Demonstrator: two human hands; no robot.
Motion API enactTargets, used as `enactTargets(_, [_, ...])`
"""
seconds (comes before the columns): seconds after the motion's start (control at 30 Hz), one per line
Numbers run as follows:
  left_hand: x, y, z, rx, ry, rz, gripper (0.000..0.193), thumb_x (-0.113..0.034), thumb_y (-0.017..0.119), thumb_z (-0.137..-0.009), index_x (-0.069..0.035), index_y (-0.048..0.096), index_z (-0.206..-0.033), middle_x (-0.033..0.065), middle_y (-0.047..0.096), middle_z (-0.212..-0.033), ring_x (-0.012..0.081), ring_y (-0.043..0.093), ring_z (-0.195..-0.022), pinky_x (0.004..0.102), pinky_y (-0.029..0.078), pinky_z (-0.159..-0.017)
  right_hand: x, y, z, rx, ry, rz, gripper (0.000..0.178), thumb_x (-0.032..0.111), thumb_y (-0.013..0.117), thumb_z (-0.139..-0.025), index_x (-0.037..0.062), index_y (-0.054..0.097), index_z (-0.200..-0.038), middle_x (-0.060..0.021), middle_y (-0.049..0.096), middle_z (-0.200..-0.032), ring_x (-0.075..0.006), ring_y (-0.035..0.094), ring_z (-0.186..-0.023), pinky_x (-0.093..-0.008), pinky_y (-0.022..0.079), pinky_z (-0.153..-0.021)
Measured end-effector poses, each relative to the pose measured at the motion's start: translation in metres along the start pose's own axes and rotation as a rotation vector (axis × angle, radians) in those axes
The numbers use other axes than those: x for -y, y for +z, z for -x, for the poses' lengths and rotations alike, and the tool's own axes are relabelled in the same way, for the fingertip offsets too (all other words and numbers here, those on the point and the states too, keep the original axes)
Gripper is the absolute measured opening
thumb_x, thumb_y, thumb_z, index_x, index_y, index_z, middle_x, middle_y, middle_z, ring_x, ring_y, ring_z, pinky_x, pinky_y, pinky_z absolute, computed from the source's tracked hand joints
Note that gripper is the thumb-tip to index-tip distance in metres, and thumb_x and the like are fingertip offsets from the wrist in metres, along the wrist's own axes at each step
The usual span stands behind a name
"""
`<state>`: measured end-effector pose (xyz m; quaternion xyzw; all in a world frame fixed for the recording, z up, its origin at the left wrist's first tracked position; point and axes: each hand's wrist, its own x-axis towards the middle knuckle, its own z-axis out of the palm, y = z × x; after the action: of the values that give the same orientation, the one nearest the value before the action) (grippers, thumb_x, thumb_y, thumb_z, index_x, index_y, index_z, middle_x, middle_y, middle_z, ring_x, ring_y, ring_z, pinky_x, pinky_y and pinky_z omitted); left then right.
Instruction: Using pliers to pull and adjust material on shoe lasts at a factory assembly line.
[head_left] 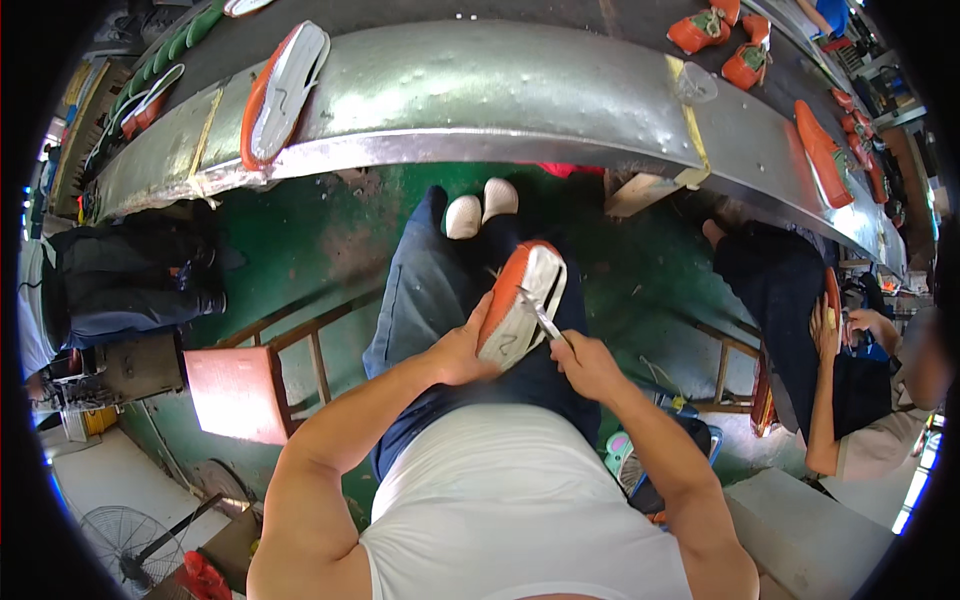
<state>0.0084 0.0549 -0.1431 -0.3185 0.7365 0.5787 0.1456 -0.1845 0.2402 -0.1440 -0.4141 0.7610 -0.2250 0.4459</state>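
My left hand (464,350) is closed round the heel end of an orange shoe (508,302), which lies over my lap with its pale underside up. A dark curved line is drawn on that underside near the heel, and a dark strip shows along its right side. In my right hand (590,366) is a hand tool with a narrow metal end (540,312), the grip hidden by my fingers. The metal end lies against the middle of the underside. Whether it is a blade or a pair of jaws is too small to tell.
A metal-topped bench (420,85) runs across in front, with another orange shoe (280,100) on its left part and more orange shoes (825,155) to the right. A person (800,330) works at the right. A stool (240,390) is at the left, a fan (128,550) lower left.
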Motion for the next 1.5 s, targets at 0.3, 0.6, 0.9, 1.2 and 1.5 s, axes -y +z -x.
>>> enactTargets(0.3, [-0.099,-0.075,0.030,-0.406,0.568,-0.085,0.076,-0.013,0.085,-0.077,-0.005,0.040,-0.138,0.0200,0.069,-0.115,0.0266,0.071,-0.102,0.0357,0.055,-0.089,-0.049,0.036,0.027,-0.287,-0.114,-0.719,0.040,0.019,0.056,-0.101,-0.0019,0.049,-0.134,-0.0037,0.062,-0.103,-0.0104,0.057,-0.088,-0.0246,0.046,-0.076])
enactTargets(0.6, [-0.005,-0.013,-0.062,-0.381,0.279,0.001,0.040,-0.026,0.074,-0.089,0.001,0.068,-0.118,0.0124,0.074,-0.099,0.0149,0.068,-0.086,0.0321,0.055,-0.078,-0.006,-0.009,0.038,-0.095,0.028,-0.299,0.032,0.015,0.058,-0.097,-0.0016,0.056,-0.124,-0.0152,0.067,-0.104,-0.0245,0.066,-0.097,-0.0339,0.050,-0.087])
enactTargets(0.9, [-0.003,0.015,0.000,-0.588,0.344,-0.190,0.022,-0.015,0.061,-0.092,-0.007,0.072,-0.108,0.0202,0.068,-0.082,0.0382,0.068,-0.077,0.0434,0.055,-0.068,0.019,-0.034,0.016,0.045,-0.333,0.137,0.054,0.018,0.061,-0.094,-0.0070,0.046,-0.139,-0.0310,0.061,-0.122,-0.0446,0.061,-0.112,-0.0448,0.049,-0.096])
enactTargets(1.2, [0.056,0.046,-0.046,-0.262,0.297,1.015,0.056,-0.044,0.034,-0.108,-0.006,0.041,-0.149,0.0072,0.053,-0.142,0.0205,0.050,-0.128,0.0349,0.040,-0.109,0.084,-0.060,-0.009,0.333,-0.086,0.406,0.029,0.026,0.060,-0.094,-0.0015,0.060,-0.103,-0.0238,0.068,-0.092,-0.0439,0.065,-0.088,-0.0512,0.051,-0.077])
enactTargets(1.5, [0.031,0.032,-0.047,-0.101,0.181,1.013,0.060,-0.037,0.054,-0.104,-0.012,0.036,-0.155,0.0052,0.050,-0.145,0.0171,0.045,-0.132,0.0334,0.036,-0.112,0.040,-0.003,0.007,0.188,0.203,-0.353,0.030,0.017,0.062,-0.092,0.0003,0.061,-0.117,-0.0254,0.067,-0.099,-0.0461,0.063,-0.093,-0.0472,0.051,-0.084])
